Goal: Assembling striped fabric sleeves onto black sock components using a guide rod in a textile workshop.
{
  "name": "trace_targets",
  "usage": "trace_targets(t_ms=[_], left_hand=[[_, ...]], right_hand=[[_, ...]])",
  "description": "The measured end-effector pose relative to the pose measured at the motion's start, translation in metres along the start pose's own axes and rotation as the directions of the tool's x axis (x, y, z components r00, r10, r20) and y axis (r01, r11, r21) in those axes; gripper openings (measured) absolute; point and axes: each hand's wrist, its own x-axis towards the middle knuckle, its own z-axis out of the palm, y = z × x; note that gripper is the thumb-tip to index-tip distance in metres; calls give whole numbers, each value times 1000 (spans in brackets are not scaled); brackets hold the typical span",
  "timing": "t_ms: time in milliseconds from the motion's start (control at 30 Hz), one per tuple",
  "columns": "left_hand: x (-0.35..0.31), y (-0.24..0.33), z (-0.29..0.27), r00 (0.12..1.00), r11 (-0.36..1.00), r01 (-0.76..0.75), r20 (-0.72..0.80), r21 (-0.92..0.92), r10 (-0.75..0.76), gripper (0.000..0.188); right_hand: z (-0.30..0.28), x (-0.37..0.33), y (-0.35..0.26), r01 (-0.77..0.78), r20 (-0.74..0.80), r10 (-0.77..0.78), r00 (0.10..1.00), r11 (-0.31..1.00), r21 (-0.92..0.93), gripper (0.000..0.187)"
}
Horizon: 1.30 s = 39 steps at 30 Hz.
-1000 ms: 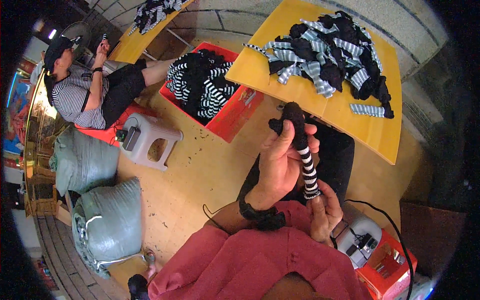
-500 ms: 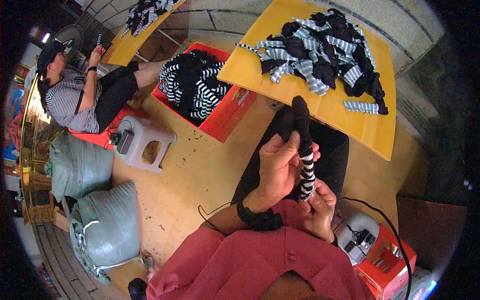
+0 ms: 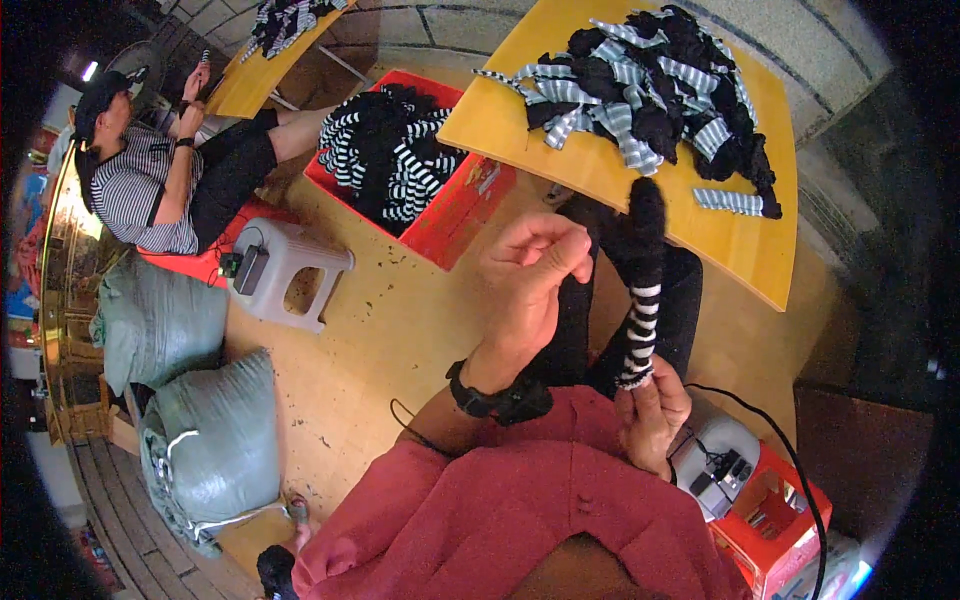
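Yellow table (image 3: 740, 252), right hand (image 3: 656, 408) pinching 1 striped knit piece (image 3: 643, 310); left hand (image 3: 530, 278), fingers curled

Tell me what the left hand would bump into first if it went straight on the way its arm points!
Probably the near edge of the yellow table. The left hand aims that way, but depth is hard to judge, so it might pass above or below.
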Motion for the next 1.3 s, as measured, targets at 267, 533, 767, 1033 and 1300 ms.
trace_targets(t_ms=[267,533,767,1033,1300], left_hand=[[11,40,5,976,927,-216,103,308,193,31],[9,30,1,940,917,168,222,361,-260,34],[4,14,-3,954,964,243,151,111,-258,22],[0,5,1,991,991,129,-34,-19,-130,18],[13,31,-13,967,962,250,13,110,-253,18]], right_hand=[[-16,3,7,145,19,-155,988,866,-478,19],[-10,1,-2,220,97,-209,973,717,-661,20],[-15,5,-6,-109,93,109,990,994,0,21],[-17,1,9,113,63,-94,994,875,-471,22],[-3,23,7,204,177,-110,978,694,-691,26]])
